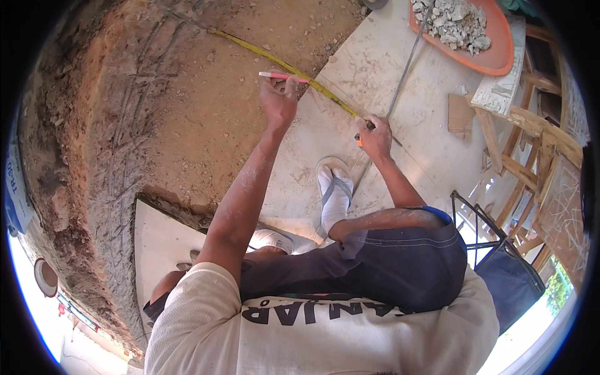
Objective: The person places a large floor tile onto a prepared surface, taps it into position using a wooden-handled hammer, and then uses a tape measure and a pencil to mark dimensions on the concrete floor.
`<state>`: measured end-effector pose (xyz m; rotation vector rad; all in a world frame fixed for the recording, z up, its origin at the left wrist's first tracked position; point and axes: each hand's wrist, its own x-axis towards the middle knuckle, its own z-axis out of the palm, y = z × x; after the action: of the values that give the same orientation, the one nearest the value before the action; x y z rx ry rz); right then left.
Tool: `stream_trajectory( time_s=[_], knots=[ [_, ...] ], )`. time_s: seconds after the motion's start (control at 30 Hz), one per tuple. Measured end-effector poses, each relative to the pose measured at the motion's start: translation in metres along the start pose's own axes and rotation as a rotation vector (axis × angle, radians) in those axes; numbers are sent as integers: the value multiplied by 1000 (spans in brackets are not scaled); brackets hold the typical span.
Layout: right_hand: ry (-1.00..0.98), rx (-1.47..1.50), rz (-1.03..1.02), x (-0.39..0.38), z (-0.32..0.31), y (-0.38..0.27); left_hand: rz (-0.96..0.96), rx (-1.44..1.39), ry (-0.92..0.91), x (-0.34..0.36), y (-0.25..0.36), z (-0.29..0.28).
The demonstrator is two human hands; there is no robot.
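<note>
A yellow tape measure blade (251,50) stretches diagonally from the bare dirt (206,112) onto the pale tiled floor (319,125). My left hand (279,100) grips a pink and white pencil or marker (272,75) against the blade near the tile edge. Lower right, my right hand (376,139) is closed on the orange and black tape measure case (360,140), where the blade ends. A long thin metal bar (406,77) lies on the tiles, passing by my right hand. My sandalled foot (333,194) rests just below.
An orange tub (497,56) of broken rubble stands top right by wooden stools or frames (525,169) and a cardboard piece (459,122). A dark folding chair (503,284) is at the right. A rough excavated edge (106,162) runs down the left, beside a cut tiled section (159,237).
</note>
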<state>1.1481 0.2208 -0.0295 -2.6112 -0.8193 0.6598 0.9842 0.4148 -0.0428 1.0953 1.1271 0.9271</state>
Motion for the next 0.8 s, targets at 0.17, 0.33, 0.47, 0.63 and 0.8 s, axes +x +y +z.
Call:
stream_trajectory(
  time_s=[0.17, 0.33, 0.47, 0.63, 0.8],
  knots=[
    [-22, 16, 22, 0, -4, -4, 22, -11, 12, -1, -2, 0],
    [-59, 58, 49, 1, -7, -9, 21, 104, -2, -6, 4, 1],
    [-40, 37, 29, 3, -4, -3, 44, 208, -23, -8, 7, 2],
    [-53, 66, 50, 2, -5, -6, 44, 260, -45, -9, 11, 3],
    [-40, 40, 38, 2, -4, -4, 35, 344, -45, -11, 21, 5]
  ],
)
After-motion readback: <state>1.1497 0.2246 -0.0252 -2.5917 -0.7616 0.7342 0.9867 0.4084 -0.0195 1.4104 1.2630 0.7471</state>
